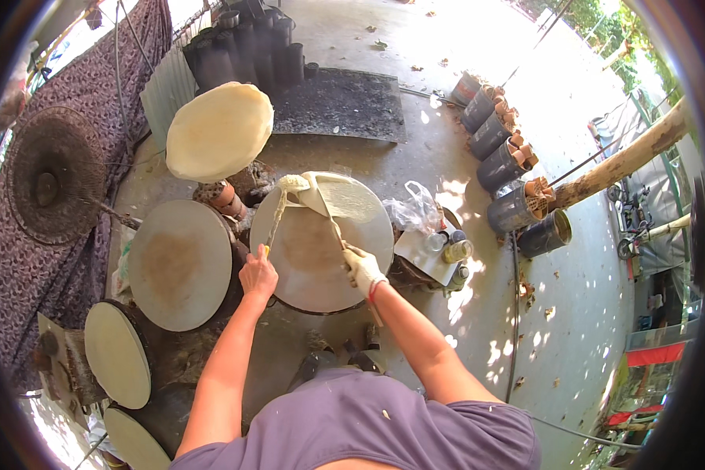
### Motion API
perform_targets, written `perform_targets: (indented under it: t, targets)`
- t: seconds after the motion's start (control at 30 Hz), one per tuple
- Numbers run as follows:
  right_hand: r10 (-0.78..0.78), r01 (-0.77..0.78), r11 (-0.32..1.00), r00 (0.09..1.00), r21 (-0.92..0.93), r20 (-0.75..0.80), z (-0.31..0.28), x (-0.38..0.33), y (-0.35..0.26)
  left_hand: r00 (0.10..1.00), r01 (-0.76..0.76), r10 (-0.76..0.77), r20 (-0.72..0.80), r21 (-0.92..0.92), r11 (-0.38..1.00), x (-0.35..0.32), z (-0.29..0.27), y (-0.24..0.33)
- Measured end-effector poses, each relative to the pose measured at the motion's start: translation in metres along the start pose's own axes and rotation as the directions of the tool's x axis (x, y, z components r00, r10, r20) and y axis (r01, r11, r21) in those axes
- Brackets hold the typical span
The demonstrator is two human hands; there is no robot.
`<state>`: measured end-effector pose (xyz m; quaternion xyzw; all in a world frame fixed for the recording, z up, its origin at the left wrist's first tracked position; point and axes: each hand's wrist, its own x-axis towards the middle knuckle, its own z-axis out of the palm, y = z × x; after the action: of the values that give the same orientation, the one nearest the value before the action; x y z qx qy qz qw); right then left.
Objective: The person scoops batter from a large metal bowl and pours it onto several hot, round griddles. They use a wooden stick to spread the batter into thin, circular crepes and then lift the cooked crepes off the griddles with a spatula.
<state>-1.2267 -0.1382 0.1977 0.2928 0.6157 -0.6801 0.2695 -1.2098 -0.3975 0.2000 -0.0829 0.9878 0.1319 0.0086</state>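
Observation:
In front of me is a large round grey griddle (309, 274), browned in the middle. A thin layer of pale batter (354, 197) covers its far right part. My left hand (258, 276) is closed round the yellow-ended handle of a batter-coated stick (277, 219). At the stick's far end, by the griddle's far edge, sits a thick lump of batter (293, 183). My right hand (363, 270), in a white glove, grips the long handle of a flat scraper (312, 199). The scraper's blade rests beside the lump, at the batter's left edge.
A second griddle (176, 270) stands to the left, with a pale round sheet (221, 131) beyond it. More pale discs (117, 356) lie at lower left. At right are a small table (427, 258) with jars and a plastic bag (415, 207), and several dark buckets (517, 207).

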Motion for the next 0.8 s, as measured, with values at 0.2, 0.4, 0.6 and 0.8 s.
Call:
perform_targets:
  t: [0.2,0.4,0.6,0.8]
  targets:
    - [-0.659,0.549,0.729,0.724,-0.408,-0.204,-0.009,0.021,0.05,0.989,-0.087,0.086,-0.124,-0.002,0.996,-0.024,-0.012,-0.032]
    - [-0.237,0.222,0.955,0.97,-0.196,-0.051,-0.025,-0.007,-0.014,0.994,-0.018,0.019,-0.11,0.006,1.0,-0.065,-0.044,-0.068]
    - [-0.326,0.314,0.872,0.945,-0.375,0.035,-0.003,0.044,0.022,0.995,-0.037,0.032,-0.095,-0.046,0.998,-0.095,-0.047,-0.055]
    - [-0.326,0.327,0.945,0.943,0.011,0.067,-0.039,0.027,-0.001,0.983,0.028,-0.068,-0.168,-0.232,0.972,-0.138,-0.055,-0.064]
